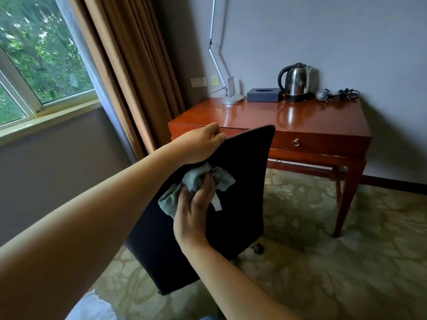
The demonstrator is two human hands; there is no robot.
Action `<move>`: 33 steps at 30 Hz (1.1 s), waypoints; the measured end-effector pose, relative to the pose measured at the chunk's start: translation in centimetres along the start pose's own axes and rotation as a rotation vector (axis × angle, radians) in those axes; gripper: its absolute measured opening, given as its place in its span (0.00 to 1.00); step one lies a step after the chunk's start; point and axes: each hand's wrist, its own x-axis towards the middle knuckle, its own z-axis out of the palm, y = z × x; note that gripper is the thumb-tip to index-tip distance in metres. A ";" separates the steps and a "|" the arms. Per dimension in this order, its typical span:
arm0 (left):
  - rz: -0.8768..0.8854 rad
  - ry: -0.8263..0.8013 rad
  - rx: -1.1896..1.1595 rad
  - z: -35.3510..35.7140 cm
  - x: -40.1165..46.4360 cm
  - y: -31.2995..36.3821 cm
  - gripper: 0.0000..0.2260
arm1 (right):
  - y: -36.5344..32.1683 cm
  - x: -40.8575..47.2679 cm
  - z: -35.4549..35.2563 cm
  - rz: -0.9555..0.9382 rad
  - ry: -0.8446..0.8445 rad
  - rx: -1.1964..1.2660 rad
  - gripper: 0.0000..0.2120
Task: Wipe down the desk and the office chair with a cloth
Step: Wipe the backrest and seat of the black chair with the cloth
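Wiping in hand: chair back (242, 181) gripped at top edge by left hand (198, 144); cloth (196, 183) bunched in right hand (194, 209), pressed against it. Desk (300, 118) state undetermined.

Glossy wooden desk (312, 118) carries lamp base (233, 99), dark tissue box (263, 94), steel kettle (296, 82), headset (337, 94)

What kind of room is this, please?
Probably a hotel guest room. A small wooden writing desk against the wall carries an electric kettle, a tissue box and a desk lamp, and the floor has patterned carpet. A curtained window is nearby.
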 end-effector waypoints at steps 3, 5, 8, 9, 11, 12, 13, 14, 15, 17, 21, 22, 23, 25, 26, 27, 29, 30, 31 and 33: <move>-0.023 -0.007 -0.029 0.1 0.1 0.3 0.13 | 0.2 3.9 -3.1 0.049 0.084 0.099 0.37; -0.028 -0.012 -0.045 0.2 0.1 0.6 0.13 | 0.2 9.2 -5.6 0.152 0.220 0.143 0.40; -0.007 -0.018 -0.013 0.3 0.3 1.1 0.13 | 0.8 16.4 -10.0 0.172 0.266 0.227 0.40; -0.006 -0.036 -0.010 0.4 0.4 1.3 0.13 | 1.6 18.2 -11.3 0.173 0.269 0.272 0.39; -0.006 -0.068 0.004 0.5 0.7 1.7 0.14 | 2.2 20.4 -12.8 0.245 0.276 0.313 0.40; -0.005 -0.067 0.020 0.6 0.9 1.9 0.15 | 2.2 20.6 -12.8 0.274 0.291 0.321 0.39; -0.001 -0.058 0.036 0.6 1.0 1.9 0.15 | 2.0 20.2 -12.3 0.299 0.311 0.328 0.38; 0.005 -0.045 0.049 0.7 1.0 1.9 0.15 | 1.6 18.8 -11.3 0.311 0.330 0.320 0.36; 0.009 -0.036 0.058 0.6 1.1 1.9 0.15 | 1.2 16.7 -9.8 0.319 0.339 0.295 0.35; 0.010 -0.032 0.064 0.4 1.1 1.7 0.14 | 1.0 11.2 -6.3 0.295 0.275 0.205 0.36; 0.021 -0.051 0.055 0.4 1.0 1.7 0.13 | 1.8 2.0 -1.7 0.172 0.019 0.097 0.39; 0.026 -0.051 0.059 0.4 0.9 1.7 0.13 | 2.2 1.9 -1.7 0.157 0.017 0.116 0.38; 0.030 -0.051 0.063 0.4 0.9 1.7 0.13 | 2.6 2.5 -2.0 0.168 0.038 0.127 0.37; 0.029 -0.061 0.053 0.5 0.8 1.5 0.13 | 3.2 5.3 -3.2 0.218 0.107 0.130 0.34; 0.024 -0.065 0.044 0.6 0.8 1.4 0.13 | 3.3 7.1 -4.2 0.256 0.134 0.149 0.34; 0.019 -0.064 0.038 0.6 0.8 1.3 0.12 | 3.4 9.2 -5.2 0.299 0.163 0.188 0.34; 0.018 -0.058 0.034 0.5 0.8 1.2 0.12 | 4.3 13.8 -7.6 0.351 0.214 0.242 0.29; 0.017 -0.058 0.031 0.5 0.9 1.3 0.13 | 4.9 16.2 -8.9 0.329 0.238 0.262 0.29; 0.015 -0.065 0.029 0.5 0.9 1.3 0.13 | 5.9 19.0 -10.4 0.314 0.251 0.260 0.31; 0.014 -0.101 0.014 0.3 1.1 1.5 0.13 | 5.5 22.3 -12.9 0.282 0.287 0.333 0.31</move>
